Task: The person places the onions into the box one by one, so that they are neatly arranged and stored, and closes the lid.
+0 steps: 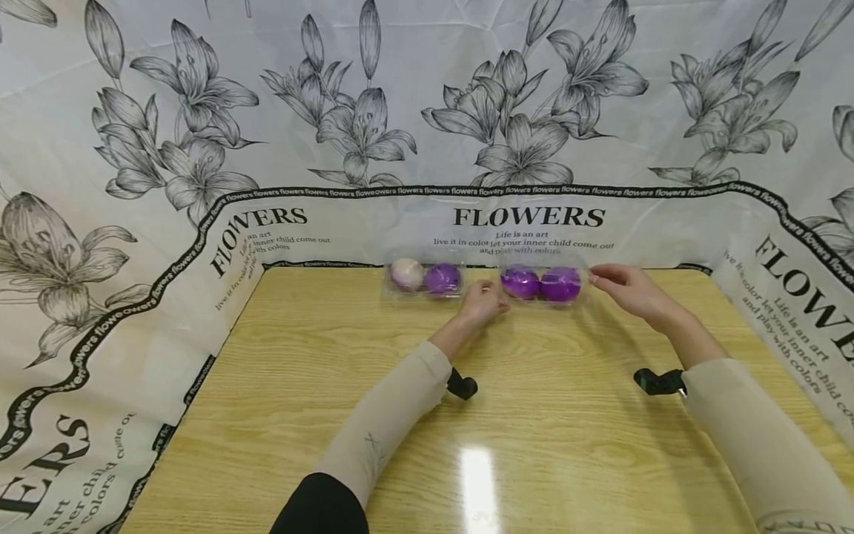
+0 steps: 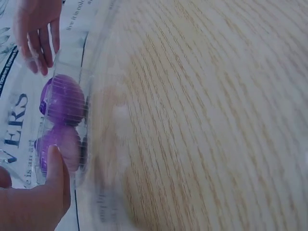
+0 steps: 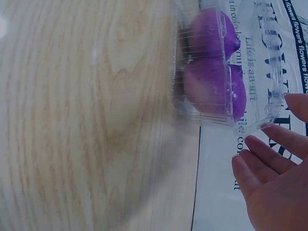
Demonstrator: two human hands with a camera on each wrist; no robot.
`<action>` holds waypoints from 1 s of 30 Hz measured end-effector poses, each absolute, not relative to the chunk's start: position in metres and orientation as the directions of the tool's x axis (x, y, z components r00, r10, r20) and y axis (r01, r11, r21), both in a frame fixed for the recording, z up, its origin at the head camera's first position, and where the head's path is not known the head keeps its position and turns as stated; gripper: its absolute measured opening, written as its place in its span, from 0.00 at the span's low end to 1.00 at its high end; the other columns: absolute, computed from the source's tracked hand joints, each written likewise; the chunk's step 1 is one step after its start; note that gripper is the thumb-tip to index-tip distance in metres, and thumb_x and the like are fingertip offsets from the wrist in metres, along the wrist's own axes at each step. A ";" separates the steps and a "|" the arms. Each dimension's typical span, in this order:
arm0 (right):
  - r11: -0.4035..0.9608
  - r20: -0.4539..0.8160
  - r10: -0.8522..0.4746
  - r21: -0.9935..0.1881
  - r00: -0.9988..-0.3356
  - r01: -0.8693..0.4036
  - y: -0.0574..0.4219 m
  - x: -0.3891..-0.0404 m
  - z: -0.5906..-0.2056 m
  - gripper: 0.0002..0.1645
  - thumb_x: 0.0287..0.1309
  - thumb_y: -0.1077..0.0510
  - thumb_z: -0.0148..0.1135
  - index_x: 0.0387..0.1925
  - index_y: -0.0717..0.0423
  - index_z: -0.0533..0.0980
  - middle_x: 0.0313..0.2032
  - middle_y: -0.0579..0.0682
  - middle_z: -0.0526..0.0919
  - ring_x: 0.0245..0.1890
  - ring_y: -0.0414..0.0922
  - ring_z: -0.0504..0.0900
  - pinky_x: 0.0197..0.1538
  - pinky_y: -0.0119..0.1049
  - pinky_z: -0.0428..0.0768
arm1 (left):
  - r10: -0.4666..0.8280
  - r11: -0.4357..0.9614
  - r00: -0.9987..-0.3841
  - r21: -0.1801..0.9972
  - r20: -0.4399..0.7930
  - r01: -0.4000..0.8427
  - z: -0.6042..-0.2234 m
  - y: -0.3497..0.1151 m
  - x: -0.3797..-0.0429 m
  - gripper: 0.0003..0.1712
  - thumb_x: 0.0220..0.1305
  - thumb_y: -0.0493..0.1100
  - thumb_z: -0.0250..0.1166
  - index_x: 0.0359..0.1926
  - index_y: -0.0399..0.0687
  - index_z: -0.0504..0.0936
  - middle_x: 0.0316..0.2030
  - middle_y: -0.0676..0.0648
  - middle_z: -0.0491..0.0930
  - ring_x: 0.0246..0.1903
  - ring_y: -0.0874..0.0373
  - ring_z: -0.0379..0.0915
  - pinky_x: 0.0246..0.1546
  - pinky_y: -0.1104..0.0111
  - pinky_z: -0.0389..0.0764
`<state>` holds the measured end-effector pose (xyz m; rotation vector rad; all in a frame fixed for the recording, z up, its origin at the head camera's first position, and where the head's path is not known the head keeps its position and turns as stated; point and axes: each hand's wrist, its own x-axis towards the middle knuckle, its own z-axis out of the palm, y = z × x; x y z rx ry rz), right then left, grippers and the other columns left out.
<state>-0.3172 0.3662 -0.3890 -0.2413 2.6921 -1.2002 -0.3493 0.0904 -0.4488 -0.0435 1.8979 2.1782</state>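
A clear plastic box (image 1: 543,302) stands at the table's far edge with two round purple things (image 1: 560,285) in it, smooth and shiny. My left hand (image 1: 482,302) is at its left end, index finger against the front side and thumb behind, holding that end. At the opposite end is my right hand (image 1: 630,291), its fingers nearly straight and fingertips right at the corner. In the right wrist view the clear lid (image 3: 275,62) rises behind the purple things, with the right thumb close to its rim. The back of the left hand hides part of the gap beside the box.
Left of my left hand stands another clear box (image 1: 422,294) holding a whitish round thing (image 1: 406,273) and a purple one (image 1: 442,279). A flower-printed cloth (image 1: 373,222) hangs behind the wooden table (image 1: 347,386). Dark straps (image 1: 659,382) hang from both sleeves.
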 end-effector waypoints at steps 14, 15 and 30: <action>0.686 -0.011 -0.185 -0.718 -0.983 -0.122 0.362 -0.313 -0.408 0.31 0.80 0.54 0.48 0.70 0.75 0.63 0.66 0.74 0.69 0.65 0.68 0.69 0.68 0.63 0.73 | 0.178 -0.069 -0.960 0.970 -0.217 -0.232 -0.448 0.092 -0.345 0.29 0.81 0.46 0.53 0.70 0.29 0.64 0.61 0.29 0.73 0.48 0.40 0.84 0.50 0.62 0.89; 0.691 -0.004 -0.175 -0.713 -0.985 -0.120 0.361 -0.312 -0.409 0.30 0.80 0.54 0.48 0.69 0.74 0.64 0.65 0.74 0.70 0.64 0.68 0.71 0.67 0.61 0.75 | 0.179 -0.078 -0.960 0.970 -0.215 -0.232 -0.449 0.093 -0.345 0.28 0.81 0.45 0.53 0.70 0.28 0.64 0.61 0.29 0.73 0.48 0.40 0.83 0.50 0.62 0.89; 0.628 -0.039 -0.082 -0.778 -0.996 -0.021 0.355 -0.313 -0.415 0.32 0.76 0.60 0.51 0.69 0.79 0.57 0.57 0.79 0.74 0.49 0.59 0.84 0.49 0.41 0.90 | 0.188 -0.148 -0.956 0.956 -0.225 -0.254 -0.453 0.096 -0.346 0.23 0.78 0.36 0.54 0.68 0.32 0.65 0.48 0.27 0.81 0.34 0.45 0.85 0.45 0.59 0.91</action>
